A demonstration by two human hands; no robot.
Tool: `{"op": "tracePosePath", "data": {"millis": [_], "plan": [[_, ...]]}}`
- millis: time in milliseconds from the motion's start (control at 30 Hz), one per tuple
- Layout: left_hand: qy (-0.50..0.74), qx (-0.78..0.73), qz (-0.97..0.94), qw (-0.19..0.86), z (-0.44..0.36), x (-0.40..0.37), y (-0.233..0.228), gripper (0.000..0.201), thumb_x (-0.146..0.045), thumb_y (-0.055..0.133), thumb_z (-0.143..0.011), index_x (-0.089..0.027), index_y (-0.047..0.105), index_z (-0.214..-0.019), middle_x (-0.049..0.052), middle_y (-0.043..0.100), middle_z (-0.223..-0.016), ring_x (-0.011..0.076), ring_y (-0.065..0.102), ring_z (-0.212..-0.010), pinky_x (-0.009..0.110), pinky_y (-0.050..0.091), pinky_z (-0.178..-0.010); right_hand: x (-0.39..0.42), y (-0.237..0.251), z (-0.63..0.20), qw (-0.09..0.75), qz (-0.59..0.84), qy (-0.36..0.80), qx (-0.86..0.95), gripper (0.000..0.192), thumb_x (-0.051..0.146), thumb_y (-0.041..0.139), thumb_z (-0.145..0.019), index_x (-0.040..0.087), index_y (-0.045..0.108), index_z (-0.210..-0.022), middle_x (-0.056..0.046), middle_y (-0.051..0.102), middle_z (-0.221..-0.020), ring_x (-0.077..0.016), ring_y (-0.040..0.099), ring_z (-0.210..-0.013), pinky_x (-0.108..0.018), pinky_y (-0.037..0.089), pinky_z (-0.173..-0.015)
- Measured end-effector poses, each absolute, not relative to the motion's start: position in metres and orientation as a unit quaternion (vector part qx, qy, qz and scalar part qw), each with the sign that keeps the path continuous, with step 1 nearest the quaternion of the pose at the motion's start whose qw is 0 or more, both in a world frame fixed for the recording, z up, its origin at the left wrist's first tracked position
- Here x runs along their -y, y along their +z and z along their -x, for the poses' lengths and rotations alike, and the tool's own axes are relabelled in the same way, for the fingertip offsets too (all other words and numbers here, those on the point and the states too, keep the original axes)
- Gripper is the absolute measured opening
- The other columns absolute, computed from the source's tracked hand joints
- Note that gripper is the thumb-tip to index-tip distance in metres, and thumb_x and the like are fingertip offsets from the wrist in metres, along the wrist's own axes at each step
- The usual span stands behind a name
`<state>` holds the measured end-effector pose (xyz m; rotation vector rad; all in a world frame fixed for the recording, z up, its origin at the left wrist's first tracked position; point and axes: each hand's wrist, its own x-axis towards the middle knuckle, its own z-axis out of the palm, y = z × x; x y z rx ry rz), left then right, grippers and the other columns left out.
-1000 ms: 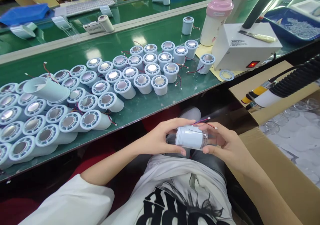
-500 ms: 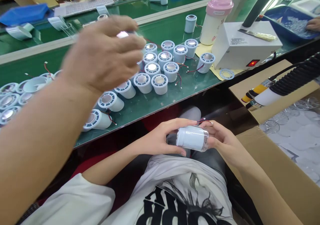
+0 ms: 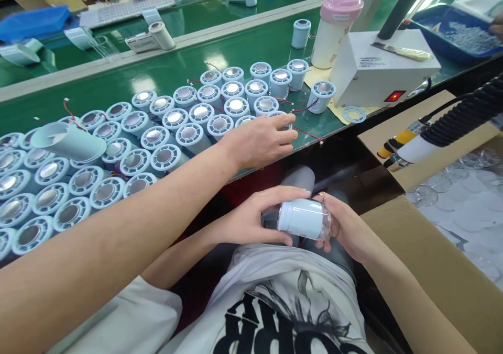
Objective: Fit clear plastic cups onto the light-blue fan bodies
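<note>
Just below the front edge of the tabletop (image 3: 332, 126), the left hand (image 3: 251, 220) curls, half-closed, round one end of a pale blue cylinder (image 3: 301, 219). The right hand (image 3: 348, 227) has shifted its grip to wrap the clear end, where the wires no longer show; the piece seems steady for working on. A co-worker's hand (image 3: 261, 140) has come down at that edge, apparently on another cylinder. Beyond, upright cylinders (image 3: 200, 114) crowd toward the tabletop's left.

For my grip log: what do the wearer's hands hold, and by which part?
A clear-cased blue cylinder: left hand around one end, right hand at the other.
</note>
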<state>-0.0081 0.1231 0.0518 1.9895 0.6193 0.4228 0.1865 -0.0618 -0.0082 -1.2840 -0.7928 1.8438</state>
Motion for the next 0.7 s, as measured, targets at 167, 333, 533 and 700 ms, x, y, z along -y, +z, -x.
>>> {"op": "tracePosePath", "data": {"millis": [167, 333, 533, 700], "plan": [[0.220, -0.240, -0.760, 0.562, 0.012, -0.093, 0.023, 0.013, -0.022, 0.087, -0.063, -0.023, 0.076, -0.070, 0.007, 0.072, -0.107, 0.0319, 0.026, -0.151, 0.050, 0.033, -0.117, 0.060, -0.006, -0.183, 0.327, 0.509, 0.742, 0.289, 0.059, 0.080, 0.060, -0.071, 0.022, 0.048, -0.078, 0.002, 0.059, -0.046, -0.0141, 0.056, -0.034, -0.017, 0.038, -0.029], [0.257, -0.191, -0.731, 0.603, 0.030, -0.013, -0.001, 0.071, -0.035, 0.090, -0.064, -0.030, 0.065, -0.130, 0.011, 0.056, -0.145, 0.0322, 0.049, -0.137, 0.045, 0.047, -0.107, 0.059, -0.004, -0.183, 0.290, 0.486, 0.785, 0.253, 0.058, 0.077, 0.051, -0.080, 0.019, 0.057, -0.077, -0.003, 0.063, -0.048, -0.0104, 0.050, -0.031, -0.016, 0.032, -0.029], [0.283, -0.210, -0.718, 0.600, 0.032, 0.009, 0.003, 0.067, -0.019, 0.084, -0.072, -0.029, 0.060, -0.134, 0.011, 0.056, -0.140, 0.0271, 0.055, -0.129, 0.032, 0.055, -0.096, 0.058, -0.002, -0.184, 0.225, 0.455, 0.824, 0.253, 0.071, 0.082, 0.041, -0.082, 0.017, 0.058, -0.061, -0.003, 0.058, -0.046, -0.0070, 0.045, -0.029, -0.015, 0.026, -0.027], [0.259, -0.292, -0.665, 0.636, 0.030, 0.013, 0.012, 0.065, -0.027, 0.081, -0.076, -0.024, 0.055, -0.137, 0.011, 0.060, -0.128, 0.0242, 0.062, -0.116, 0.034, 0.056, -0.096, 0.067, -0.015, -0.191, 0.381, 0.580, 0.567, 0.444, 0.037, 0.055, 0.047, -0.095, 0.021, 0.058, -0.087, -0.005, 0.071, -0.074, -0.0176, 0.067, -0.056, -0.025, 0.052, -0.045]]}}
